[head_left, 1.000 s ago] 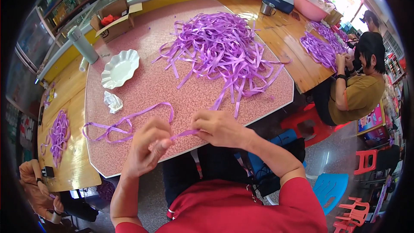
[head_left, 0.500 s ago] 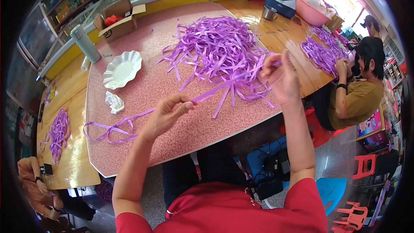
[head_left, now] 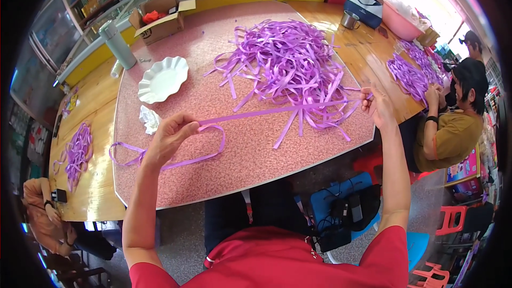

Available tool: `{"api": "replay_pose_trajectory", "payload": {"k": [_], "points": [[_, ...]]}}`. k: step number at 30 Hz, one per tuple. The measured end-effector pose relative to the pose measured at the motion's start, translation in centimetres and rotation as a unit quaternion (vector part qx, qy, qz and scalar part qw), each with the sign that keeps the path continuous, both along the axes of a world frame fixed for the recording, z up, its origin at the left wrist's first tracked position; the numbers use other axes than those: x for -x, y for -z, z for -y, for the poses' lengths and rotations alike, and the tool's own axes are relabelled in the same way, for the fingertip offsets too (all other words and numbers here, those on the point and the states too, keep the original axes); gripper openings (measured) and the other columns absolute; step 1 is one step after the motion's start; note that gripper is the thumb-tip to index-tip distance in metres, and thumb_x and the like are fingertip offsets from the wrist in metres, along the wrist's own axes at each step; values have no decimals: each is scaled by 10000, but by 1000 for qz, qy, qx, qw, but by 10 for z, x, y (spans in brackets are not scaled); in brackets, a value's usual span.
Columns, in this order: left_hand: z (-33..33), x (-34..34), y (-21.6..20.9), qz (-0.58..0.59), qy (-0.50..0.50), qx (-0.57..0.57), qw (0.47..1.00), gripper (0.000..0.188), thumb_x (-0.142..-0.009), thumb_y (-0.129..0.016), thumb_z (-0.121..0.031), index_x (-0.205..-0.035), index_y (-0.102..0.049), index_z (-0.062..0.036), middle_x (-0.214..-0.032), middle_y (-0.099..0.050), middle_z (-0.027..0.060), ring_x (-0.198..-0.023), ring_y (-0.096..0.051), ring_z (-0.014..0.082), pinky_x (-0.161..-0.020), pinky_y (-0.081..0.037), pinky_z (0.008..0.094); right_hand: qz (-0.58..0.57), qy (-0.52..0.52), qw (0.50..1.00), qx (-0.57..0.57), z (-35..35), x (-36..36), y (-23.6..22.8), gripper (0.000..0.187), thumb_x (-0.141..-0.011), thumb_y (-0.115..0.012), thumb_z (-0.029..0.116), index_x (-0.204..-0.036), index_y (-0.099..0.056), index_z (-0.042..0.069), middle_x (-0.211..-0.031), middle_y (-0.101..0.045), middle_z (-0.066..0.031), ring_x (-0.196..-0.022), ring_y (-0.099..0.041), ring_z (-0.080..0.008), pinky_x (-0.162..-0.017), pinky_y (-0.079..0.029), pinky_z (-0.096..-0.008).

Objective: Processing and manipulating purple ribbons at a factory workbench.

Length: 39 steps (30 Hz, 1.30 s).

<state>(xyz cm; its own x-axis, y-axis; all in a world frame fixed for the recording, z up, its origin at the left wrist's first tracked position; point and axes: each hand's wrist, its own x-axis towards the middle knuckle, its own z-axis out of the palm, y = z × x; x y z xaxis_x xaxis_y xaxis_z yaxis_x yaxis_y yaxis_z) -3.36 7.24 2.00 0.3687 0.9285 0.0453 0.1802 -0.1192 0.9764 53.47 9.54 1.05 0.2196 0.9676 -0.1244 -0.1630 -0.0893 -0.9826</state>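
A purple ribbon (head_left: 256,113) is stretched nearly straight between my two hands, above the pink speckled tabletop (head_left: 240,165). My left hand (head_left: 173,136) pinches it between thumb and fingers, and its slack part loops down onto the table beside that hand. At the right, my right hand (head_left: 377,105) has its fingers closed on the other end. Behind the stretched length lies a large tangled heap of purple ribbons (head_left: 288,58), with several loose tails hanging toward me. Part of the heap's near edge is crossed by the taut ribbon.
A white scalloped dish (head_left: 164,80), crumpled tissue (head_left: 150,120), grey-green bottle (head_left: 118,45) and open cardboard box (head_left: 160,25) stand at the left. A metal cup (head_left: 349,20) and pink basin (head_left: 401,18) are back right. Two people sit at the right beside more ribbons (head_left: 408,74); another sits at far left.
My hands have moved apart, the left one leftward and the right one rightward. The ribbon between them is longer and straighter, and its slack loop beside my left hand has changed shape.
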Motion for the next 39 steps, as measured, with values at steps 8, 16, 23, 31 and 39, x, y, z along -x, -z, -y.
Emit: {"api": "replay_pose_trajectory", "payload": {"k": [8, 16, 23, 31, 39], "points": [[44, -17, -15, 5, 0, 41, 999, 213, -991, -626, -195, -1038, -657, 11, -884, -645, 14, -843, -598, 80, -774, -485, 235, 541, -23, 805, -242, 43, 177, -62, 217, -907, -694, 192, -961, -728, -15, -929, -718, -152, -846, -697, -258, -730, -533, -368], [62, -36, -21, 20, 34, 44, 998, 296, -1000, -618, -270, -1036, -657, 21, -861, -644, 10, -828, -597, 81, -742, -487, 242, 250, -334, 869, -265, 71, 314, -36, 295, -841, -756, 62, -1133, -715, 44, -947, -679, -87, -836, -654, -178, -710, -514, -293], [76, -17, -16, 13, 18, 64, 998, 318, -1017, -589, -296, -999, -651, 16, -816, -644, 18, -785, -598, 82, -738, -486, 246, 300, -301, 838, -343, 72, 324, -26, 148, -829, -767, 31, -976, -761, 48, -753, -586, -26, -640, -530, -109, -549, -395, -259], [75, -37, 6, 60, -66, 42, 995, 663, -1062, -264, -543, -977, -621, 10, -851, -659, 122, -806, -640, 211, -860, -500, 369, 305, -260, 852, -336, 74, 319, -22, 168, -816, -770, 28, -975, -766, 81, -706, -534, -36, -601, -512, -144, -538, -409, -302], [73, -54, 12, 38, -16, 46, 998, 516, -1066, -411, -441, -864, -599, -5, -730, -595, 53, -717, -549, 112, -698, -462, 282, 303, -229, 861, -339, 78, 308, -17, 161, -820, -774, 34, -976, -762, 74, -702, -526, -38, -601, -513, -140, -539, -408, -301]]}}
